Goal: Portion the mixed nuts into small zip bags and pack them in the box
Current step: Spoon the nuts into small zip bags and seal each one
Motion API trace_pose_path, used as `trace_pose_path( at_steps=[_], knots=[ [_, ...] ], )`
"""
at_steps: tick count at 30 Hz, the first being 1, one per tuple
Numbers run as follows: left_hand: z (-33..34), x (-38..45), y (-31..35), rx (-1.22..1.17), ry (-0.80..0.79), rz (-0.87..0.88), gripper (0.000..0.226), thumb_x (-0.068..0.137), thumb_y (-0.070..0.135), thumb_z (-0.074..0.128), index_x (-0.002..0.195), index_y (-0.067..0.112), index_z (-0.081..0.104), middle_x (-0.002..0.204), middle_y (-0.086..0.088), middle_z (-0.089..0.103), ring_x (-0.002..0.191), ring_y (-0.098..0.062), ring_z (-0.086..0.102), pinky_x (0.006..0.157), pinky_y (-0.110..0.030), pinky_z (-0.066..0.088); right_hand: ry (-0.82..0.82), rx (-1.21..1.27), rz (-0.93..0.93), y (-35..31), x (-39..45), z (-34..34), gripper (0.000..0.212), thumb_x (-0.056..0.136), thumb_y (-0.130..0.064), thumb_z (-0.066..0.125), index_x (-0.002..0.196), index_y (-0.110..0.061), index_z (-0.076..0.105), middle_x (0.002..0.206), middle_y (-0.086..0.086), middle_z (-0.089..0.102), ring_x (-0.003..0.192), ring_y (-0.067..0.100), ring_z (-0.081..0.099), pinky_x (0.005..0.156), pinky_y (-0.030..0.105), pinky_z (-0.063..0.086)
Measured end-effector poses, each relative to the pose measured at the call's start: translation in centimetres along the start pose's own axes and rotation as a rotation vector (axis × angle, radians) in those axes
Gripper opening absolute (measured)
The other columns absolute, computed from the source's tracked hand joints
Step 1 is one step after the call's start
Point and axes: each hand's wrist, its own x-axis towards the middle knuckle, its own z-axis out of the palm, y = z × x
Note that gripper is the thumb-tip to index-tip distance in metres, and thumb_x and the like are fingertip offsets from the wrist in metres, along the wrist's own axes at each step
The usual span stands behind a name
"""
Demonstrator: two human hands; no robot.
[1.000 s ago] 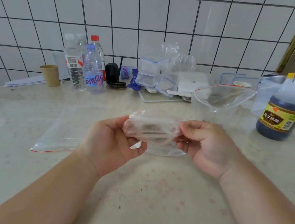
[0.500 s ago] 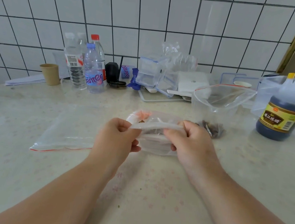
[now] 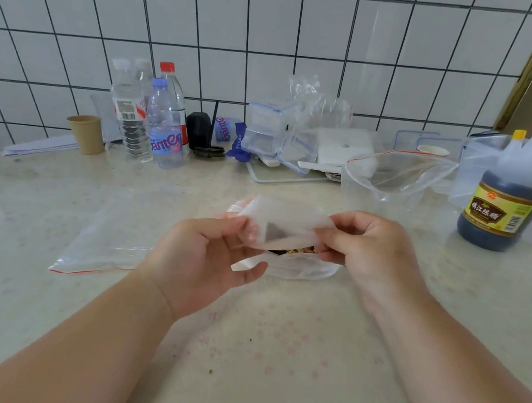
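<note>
A small clear zip bag (image 3: 283, 227) is held above the middle of the counter, blurred by motion. My left hand (image 3: 204, 257) pinches its left end and my right hand (image 3: 366, 247) pinches its right end. Brown nuts (image 3: 299, 249) show at the bag's lower edge. Under it lie more small bags (image 3: 286, 269) on the counter. A large open zip bag (image 3: 394, 180) stands behind my right hand; its contents are hidden. Stacked clear lidded boxes (image 3: 267, 127) sit at the back.
A flat empty zip bag (image 3: 109, 242) lies left of my hands. Water bottles (image 3: 154, 120) and a paper cup (image 3: 87, 134) stand at the back left. A dark vinegar bottle (image 3: 513, 195) stands at the right, with clear containers (image 3: 476, 167) behind it.
Both hands have lifted the small bag slightly and turned it, so its flat face now points toward me and the nuts sit at its lower edge.
</note>
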Motion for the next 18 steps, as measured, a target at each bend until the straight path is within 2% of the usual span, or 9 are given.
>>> trace_pose_path(
  at_steps=[2, 4, 7, 9, 11, 12, 14, 16, 18],
  knots=[
    [-0.1, 0.1, 0.3, -0.020, 0.052, -0.012, 0.017, 0.080, 0.016, 0.060, 0.064, 0.016, 0.068, 0.071, 0.000, 0.057, 0.069, -0.019, 0.064, 0.075, -0.040, 0.057, -0.134, 0.158, 0.106, -0.4, 0.1, -0.4, 0.011, 0.071, 0.000, 0.076, 0.066, -0.010, 0.076, 0.064, 0.006, 0.070, 0.057, 0.013, 0.066, 0.052, 0.020, 0.052],
    [-0.1, 0.2, 0.4, -0.041, 0.122, -0.022, 0.016, 0.077, 0.015, 0.058, 0.062, 0.014, 0.065, 0.072, -0.001, 0.054, 0.065, -0.018, 0.060, 0.071, -0.038, 0.054, -0.271, 0.298, 0.199, -0.6, 0.1, -0.6, 0.006, 0.064, -0.007, 0.072, 0.061, -0.011, 0.075, 0.065, 0.006, 0.066, 0.059, 0.013, 0.061, 0.052, 0.022, 0.048],
    [-0.1, 0.2, 0.3, -0.092, 0.188, -0.024, 0.007, 0.071, 0.016, 0.061, 0.064, 0.014, 0.060, 0.074, -0.003, 0.055, 0.065, -0.019, 0.058, 0.068, -0.036, 0.051, -0.384, 0.449, 0.247, -0.6, 0.0, -0.7, 0.008, 0.068, -0.006, 0.065, 0.062, -0.008, 0.071, 0.068, 0.006, 0.061, 0.061, 0.015, 0.054, 0.052, 0.025, 0.039],
    [0.0, 0.1, 0.3, -0.067, 0.186, -0.007, 0.008, 0.067, 0.014, 0.065, 0.061, 0.014, 0.060, 0.073, -0.003, 0.058, 0.065, -0.019, 0.056, 0.064, -0.034, 0.050, -0.414, 0.516, 0.285, -0.6, 0.0, -0.4, 0.007, 0.063, -0.009, 0.068, 0.068, -0.006, 0.072, 0.070, 0.006, 0.057, 0.060, 0.015, 0.049, 0.052, 0.026, 0.032],
    [0.2, 0.1, 0.1, 0.128, 0.201, 0.039, 0.016, 0.067, 0.007, 0.070, 0.056, 0.018, 0.069, 0.071, -0.001, 0.063, 0.065, -0.015, 0.056, 0.062, -0.030, 0.050, -0.439, 0.530, 0.299, -0.3, 0.0, 0.0, 0.030, 0.057, -0.009, 0.073, 0.087, -0.004, 0.070, 0.071, 0.004, 0.053, 0.059, 0.014, 0.046, 0.051, 0.025, 0.029],
    [0.2, 0.1, -0.1, 0.255, 0.236, 0.074, 0.023, 0.072, 0.003, 0.072, 0.056, 0.019, 0.070, 0.071, 0.000, 0.065, 0.065, -0.014, 0.057, 0.061, -0.029, 0.051, -0.445, 0.487, 0.275, -0.2, -0.2, 0.2, 0.031, 0.058, -0.005, 0.073, 0.089, -0.006, 0.070, 0.070, 0.003, 0.054, 0.058, 0.013, 0.047, 0.050, 0.024, 0.030],
    [0.3, 0.2, -0.7, 0.489, 0.382, 0.145, 0.029, 0.082, 0.003, 0.075, 0.059, 0.021, 0.068, 0.066, 0.001, 0.065, 0.061, -0.013, 0.058, 0.062, -0.032, 0.053, -0.397, 0.245, 0.190, 0.2, -0.6, 0.9, 0.011, 0.061, -0.011, 0.076, 0.072, -0.011, 0.074, 0.066, 0.001, 0.059, 0.058, 0.012, 0.051, 0.051, 0.023, 0.037],
    [0.0, 0.3, -1.0, 0.788, 0.572, 0.246, 0.017, 0.084, 0.012, 0.072, 0.072, 0.019, 0.063, 0.060, 0.006, 0.063, 0.056, -0.014, 0.058, 0.063, -0.036, 0.052, -0.284, -0.120, 0.107, 0.6, -0.9, 1.4, 0.029, 0.054, -0.032, 0.080, 0.066, -0.008, 0.069, 0.060, 0.000, 0.056, 0.059, 0.015, 0.050, 0.059, 0.030, 0.038],
    [-0.1, 0.3, -1.0, 0.992, 0.683, 0.344, 0.014, 0.085, 0.018, 0.068, 0.082, 0.030, 0.061, 0.070, 0.011, 0.066, 0.058, -0.010, 0.059, 0.057, -0.033, 0.049, -0.166, -0.293, 0.034, 0.9, -1.0, 1.5, 0.031, 0.056, -0.043, 0.071, 0.060, -0.014, 0.061, 0.053, -0.002, 0.053, 0.056, 0.016, 0.048, 0.062, 0.037, 0.038]
  ],
)
